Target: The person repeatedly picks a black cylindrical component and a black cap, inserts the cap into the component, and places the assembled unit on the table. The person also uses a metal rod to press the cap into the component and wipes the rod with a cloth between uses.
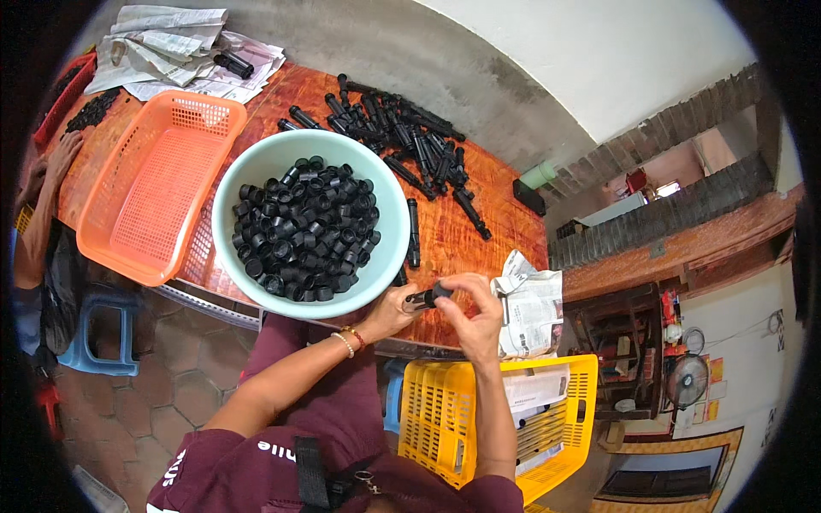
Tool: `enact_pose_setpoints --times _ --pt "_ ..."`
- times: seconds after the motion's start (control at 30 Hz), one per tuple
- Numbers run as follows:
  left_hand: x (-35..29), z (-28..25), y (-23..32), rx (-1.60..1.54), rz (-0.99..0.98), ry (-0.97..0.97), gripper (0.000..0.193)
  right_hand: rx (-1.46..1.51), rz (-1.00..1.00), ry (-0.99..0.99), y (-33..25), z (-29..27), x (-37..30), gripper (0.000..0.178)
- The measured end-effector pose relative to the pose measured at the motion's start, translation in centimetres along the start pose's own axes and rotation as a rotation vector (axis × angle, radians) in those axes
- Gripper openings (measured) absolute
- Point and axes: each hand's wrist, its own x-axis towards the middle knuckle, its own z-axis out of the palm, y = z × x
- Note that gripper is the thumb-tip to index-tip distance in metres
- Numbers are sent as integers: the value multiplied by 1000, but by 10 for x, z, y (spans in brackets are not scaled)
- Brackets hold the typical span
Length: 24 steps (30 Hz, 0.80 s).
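Just right of a pale green basin (229, 256), both my hands meet over the table's front edge. My left hand (389, 313) is closed around a black tube (419, 299); much of the tube is hidden by the fingers. Thumb and fingers of my right hand (479, 316) pinch a black round cap (441, 291) at the tube's right end. Whether the cap is fully seated I cannot tell. Many short black caps (304, 227) fill the basin. Behind it lies a loose pile of long black tubes (410, 137), and a single tube (413, 232) lies apart, nearer me.
An orange basket (158, 184) sits left of the basin on the reddish table (505, 218). Newspapers (162, 43) lie far left; folded newspaper (530, 316) is by my right hand. A yellow crate (440, 419) stands below. At left are another person's hand (62, 158) and a blue stool (101, 333).
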Motion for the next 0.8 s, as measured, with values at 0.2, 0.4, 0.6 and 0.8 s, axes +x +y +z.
enact_pose_setpoints --times 0.2,0.4,0.6,0.8 --pt "5 -3 13 -97 35 58 28 26 15 64 15 15 -19 24" --pt "3 -1 4 -50 57 56 28 29 20 68 14 13 -23 27" --pt "4 0 4 -80 69 67 25 -102 -1 40 2 5 -16 37" --pt "3 3 -3 12 123 96 23 -214 -43 -43 2 7 -9 35"
